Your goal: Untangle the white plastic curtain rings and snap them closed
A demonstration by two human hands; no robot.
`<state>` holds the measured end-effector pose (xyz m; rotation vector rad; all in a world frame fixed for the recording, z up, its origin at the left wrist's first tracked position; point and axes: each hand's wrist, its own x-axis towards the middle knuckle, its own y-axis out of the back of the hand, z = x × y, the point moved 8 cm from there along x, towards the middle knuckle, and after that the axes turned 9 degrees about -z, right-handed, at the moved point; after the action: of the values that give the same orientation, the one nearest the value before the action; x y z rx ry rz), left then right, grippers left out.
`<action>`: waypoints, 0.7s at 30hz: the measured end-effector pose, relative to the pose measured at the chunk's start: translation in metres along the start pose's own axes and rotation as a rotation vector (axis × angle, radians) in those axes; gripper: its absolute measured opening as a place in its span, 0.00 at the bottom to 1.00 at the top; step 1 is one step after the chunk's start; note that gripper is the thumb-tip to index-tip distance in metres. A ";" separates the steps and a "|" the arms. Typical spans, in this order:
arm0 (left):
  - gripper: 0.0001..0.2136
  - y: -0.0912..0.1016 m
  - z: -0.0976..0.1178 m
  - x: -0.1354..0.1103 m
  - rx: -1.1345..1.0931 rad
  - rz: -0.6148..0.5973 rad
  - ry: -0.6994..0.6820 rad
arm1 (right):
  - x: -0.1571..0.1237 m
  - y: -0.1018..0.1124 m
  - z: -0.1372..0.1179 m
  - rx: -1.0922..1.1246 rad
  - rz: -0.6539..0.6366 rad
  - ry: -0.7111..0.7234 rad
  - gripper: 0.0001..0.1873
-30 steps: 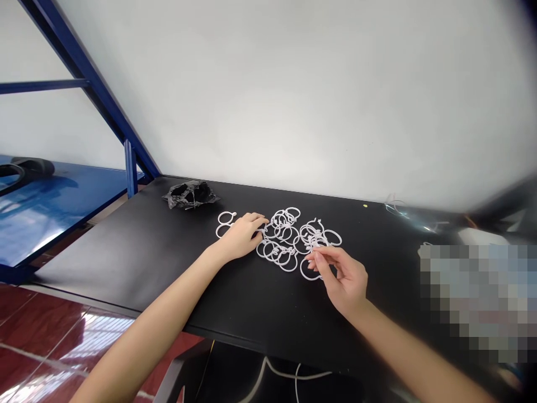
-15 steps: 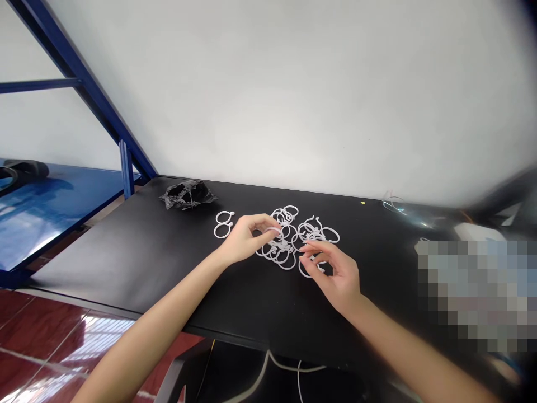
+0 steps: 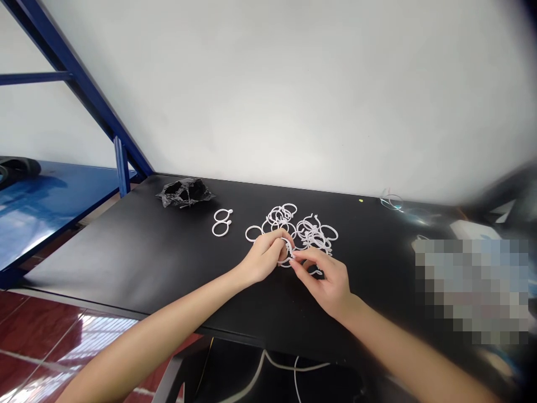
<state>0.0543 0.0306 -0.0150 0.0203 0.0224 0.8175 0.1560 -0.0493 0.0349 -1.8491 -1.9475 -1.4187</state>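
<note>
Framework (image 3: 94, 103) painted blue slants well to the left of a loose pile of white rings (image 3: 314, 235) spread on a black tabletop (image 3: 126, 240). Next along, left of the pile and toward the pale wall (image 3: 268, 89), we see a crumpled black plastic bag (image 3: 187, 193). Nearer the pile, on its left side, lies a pair of white rings (image 3: 221, 221), one behind the other and apart from the rest, each with a small knob at its right edge.

At the pile's near edge we find the left hand (image 3: 265, 254), its fingers curled closely round a single white ring (image 3: 290, 245). That ring sits at the fingertips, between the two hands and in front of the pile. Part of another white ring (image 3: 285, 265) shows just below the grip. The right hand (image 3: 325, 277) meets the held ring from the pile's near right side, thumb and forefinger drawn almost together in a pinch on its right edge. We cannot tell whether the ring's ends are joined, as the fingertips cover them.

Right of the pile, toward the wall, a yellow fleck (image 3: 361, 200) lies on the tabletop; past it we make out a clear, glinting item (image 3: 393, 201), too indistinct to identify.
</note>
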 end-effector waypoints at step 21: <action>0.24 -0.021 0.040 -0.025 0.956 0.045 -0.539 | -0.007 0.002 0.003 0.233 0.050 0.001 0.11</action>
<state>0.0539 -0.0022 0.0252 1.1427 -0.0987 0.7607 0.1611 -0.0531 0.0301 -1.7776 -1.9559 -1.1242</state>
